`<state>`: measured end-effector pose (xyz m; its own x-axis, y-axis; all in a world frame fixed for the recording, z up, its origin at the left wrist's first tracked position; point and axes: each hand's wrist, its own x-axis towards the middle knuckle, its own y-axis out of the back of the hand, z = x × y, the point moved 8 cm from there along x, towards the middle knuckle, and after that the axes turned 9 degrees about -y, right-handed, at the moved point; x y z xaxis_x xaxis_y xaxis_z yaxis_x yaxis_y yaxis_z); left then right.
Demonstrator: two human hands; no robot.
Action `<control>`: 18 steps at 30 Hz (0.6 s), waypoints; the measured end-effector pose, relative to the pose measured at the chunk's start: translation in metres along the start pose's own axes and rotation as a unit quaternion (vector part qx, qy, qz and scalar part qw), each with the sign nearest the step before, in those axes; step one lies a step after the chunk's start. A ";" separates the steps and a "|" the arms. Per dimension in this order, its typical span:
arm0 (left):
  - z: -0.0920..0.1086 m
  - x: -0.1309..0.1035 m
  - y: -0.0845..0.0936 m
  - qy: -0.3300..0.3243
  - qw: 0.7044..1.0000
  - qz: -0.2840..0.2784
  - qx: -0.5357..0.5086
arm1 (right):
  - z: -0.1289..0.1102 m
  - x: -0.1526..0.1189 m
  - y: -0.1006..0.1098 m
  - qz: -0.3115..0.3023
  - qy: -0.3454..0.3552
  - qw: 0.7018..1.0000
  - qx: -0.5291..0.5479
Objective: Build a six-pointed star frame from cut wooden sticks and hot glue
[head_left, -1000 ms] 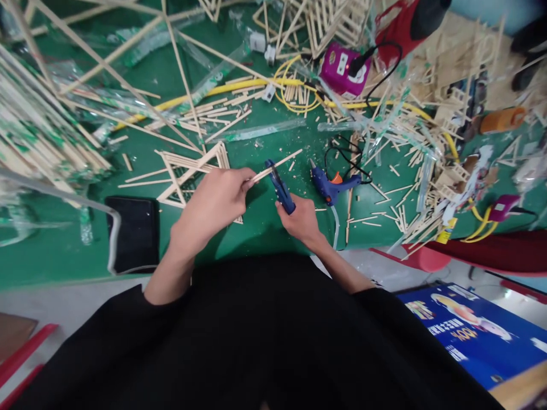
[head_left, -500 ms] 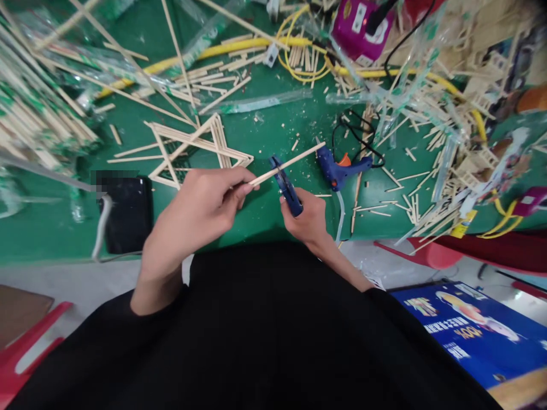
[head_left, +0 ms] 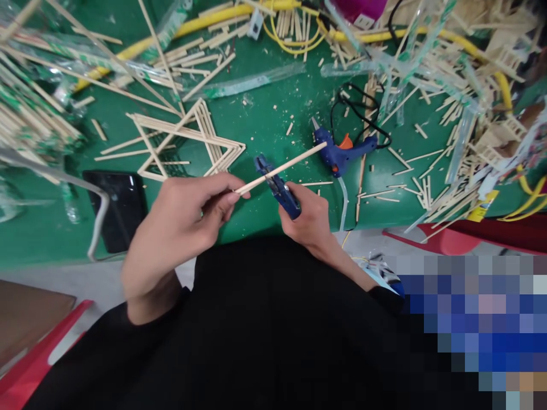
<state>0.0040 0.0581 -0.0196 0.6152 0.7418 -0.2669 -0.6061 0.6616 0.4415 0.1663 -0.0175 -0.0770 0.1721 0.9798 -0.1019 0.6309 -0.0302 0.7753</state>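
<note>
Between thumb and fingers, my left hand [head_left: 188, 216] pinches one end of a thin wooden stick [head_left: 294, 162], which slants up to the right. My right hand [head_left: 305, 213] is wrapped round a pair of dark blue cutting pliers [head_left: 280, 191]. The pliers' jaws are at the stick, a short way from my left fingertips; whether they bite into it I cannot tell. Past the stick's far end lies a blue hot glue gun [head_left: 339, 151] with an orange trigger. Behind my left hand, a star-shaped frame of glued sticks [head_left: 183, 131] rests on the green table [head_left: 273, 128].
A black phone [head_left: 117, 208] lies left of my left arm, with a grey cable [head_left: 102, 210] beside it. Bundled sticks [head_left: 38, 114] fill the far left. Across the back runs a yellow cable [head_left: 205, 23]. Cut stick pieces and plastic wrappers [head_left: 256, 82] are scattered about.
My left hand has shifted slightly left and down with the stick. The pliers' jaws have moved slightly left too, still at the stick. The view has tilted a little toward me.
</note>
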 end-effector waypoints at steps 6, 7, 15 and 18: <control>0.001 -0.004 0.001 0.010 1.000 -0.021 0.004 | 0.003 0.003 -0.002 -0.060 -0.034 0.997 0.017; -0.002 -0.005 0.000 0.023 0.999 -0.026 -0.018 | 0.002 0.004 -0.002 -0.078 -0.039 0.996 0.017; -0.020 0.004 -0.018 0.116 0.959 -0.117 -0.231 | -0.014 0.025 0.012 -0.229 -0.030 0.973 -0.005; -0.021 0.004 -0.022 0.144 0.954 -0.136 -0.226 | -0.017 0.031 0.020 -0.240 -0.019 0.970 -0.019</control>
<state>0.0091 0.0493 -0.0488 0.6562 0.4925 -0.5716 -0.6392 0.7654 -0.0743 0.1713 0.0154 -0.0539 -0.1064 0.8713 -0.4790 0.6170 0.4357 0.6553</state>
